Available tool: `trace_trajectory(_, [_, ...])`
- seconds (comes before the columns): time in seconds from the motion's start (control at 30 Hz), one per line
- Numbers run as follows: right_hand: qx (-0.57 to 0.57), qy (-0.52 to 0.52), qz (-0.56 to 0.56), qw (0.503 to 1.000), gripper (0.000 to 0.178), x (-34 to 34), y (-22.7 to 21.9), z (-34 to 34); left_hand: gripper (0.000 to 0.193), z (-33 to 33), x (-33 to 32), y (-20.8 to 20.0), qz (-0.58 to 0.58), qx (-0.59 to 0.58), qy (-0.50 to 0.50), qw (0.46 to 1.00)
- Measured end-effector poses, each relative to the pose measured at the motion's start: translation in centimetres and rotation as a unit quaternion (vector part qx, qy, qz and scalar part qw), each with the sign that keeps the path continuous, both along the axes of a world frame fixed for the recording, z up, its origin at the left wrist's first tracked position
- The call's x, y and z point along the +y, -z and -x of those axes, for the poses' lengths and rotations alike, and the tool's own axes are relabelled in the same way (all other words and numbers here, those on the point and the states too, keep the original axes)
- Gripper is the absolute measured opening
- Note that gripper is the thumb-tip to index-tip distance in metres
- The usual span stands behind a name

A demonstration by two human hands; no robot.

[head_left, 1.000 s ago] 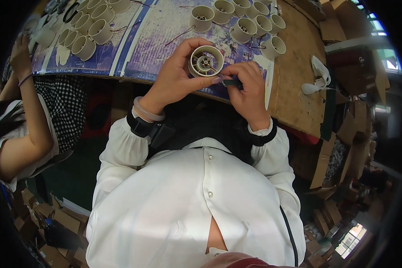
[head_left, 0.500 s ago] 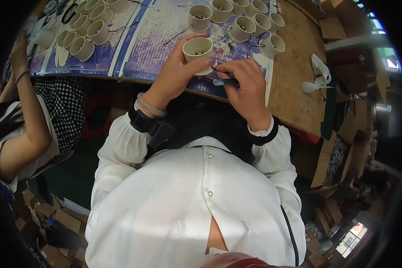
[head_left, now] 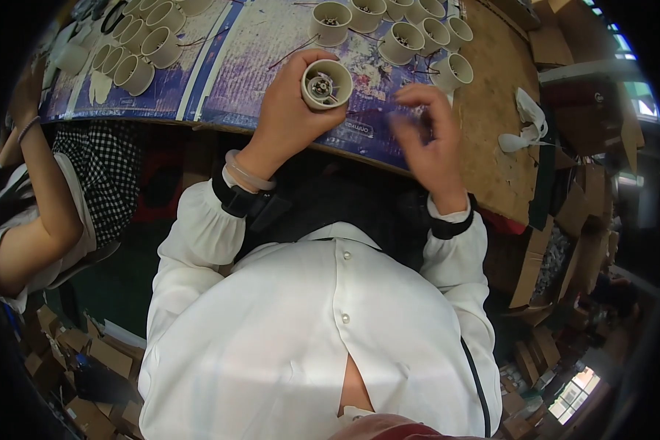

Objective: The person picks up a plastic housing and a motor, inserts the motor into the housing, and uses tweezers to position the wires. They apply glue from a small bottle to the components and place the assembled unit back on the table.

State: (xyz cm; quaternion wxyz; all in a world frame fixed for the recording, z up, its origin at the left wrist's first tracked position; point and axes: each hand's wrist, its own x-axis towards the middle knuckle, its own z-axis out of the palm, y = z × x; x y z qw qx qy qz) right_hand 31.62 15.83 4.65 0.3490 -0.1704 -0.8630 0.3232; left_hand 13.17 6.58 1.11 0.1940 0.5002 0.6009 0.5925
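Observation:
My left hand [head_left: 286,106] is wrapped round a small cream cup [head_left: 342,105] above the near edge of the table. The cup's mouth is tipped toward me, and small metallic parts [head_left: 320,87] show inside it. To the right of the cup, apart from it, my right hand [head_left: 436,143] hovers with its fingers bent. Motion smears those fingertips, so whether anything lies between them is unclear. Beyond my hands stand several similar cups [head_left: 401,45] with small parts in them, some with thin dark red wires [head_left: 293,54] trailing out.
The table [head_left: 235,73] has a worn blue-and-white printed covering, with bare brown board [head_left: 484,110] at right. More cups [head_left: 133,75] stand at far left near a co-worker's arm [head_left: 51,176]. A crumpled white piece [head_left: 524,125] lies at the right; cardboard boxes [head_left: 550,257] stand beyond.
My left hand has tipped the cup's mouth toward me. My right hand has moved away from the cup to the right; the dark, flat-ended tool it held is no longer clearly visible.

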Motion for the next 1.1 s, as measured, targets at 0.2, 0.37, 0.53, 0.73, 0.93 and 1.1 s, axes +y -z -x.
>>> trace_trajectory(0.2, [0.094,0.007,0.196,0.976,0.017,0.4,0.9,0.2,0.058,-0.1,0.0,1.2,-0.001,0.077,0.013,0.997])
trace_trajectory(0.37, [0.032,0.064,0.100,0.992,0.017,0.6,1.4,-0.5,0.057,0.3,-0.4,1.3,0.019,0.080,0.001,0.997])
trace_trajectory(0.53, [-0.074,0.119,-0.017,0.990,0.014,0.2,1.0,-1.6,0.057,1.0,-0.7,1.8,0.004,0.176,-0.040,0.984])
trace_trajectory(0.73, [0.017,0.130,0.045,0.990,0.013,0.1,1.0,-0.1,0.056,1.3,-0.3,1.5,-0.031,0.260,-0.070,0.963])
trace_trajectory(0.93, [0.156,0.052,0.140,0.976,0.014,-0.9,0.9,3.9,0.056,1.1,-0.6,2.1,-0.019,0.218,-0.062,0.974])
trace_trajectory(1.1, [0.080,0.025,0.138,0.987,0.015,-0.9,1.7,4.4,0.055,1.0,-0.4,2.1,-0.008,0.238,-0.078,0.968])
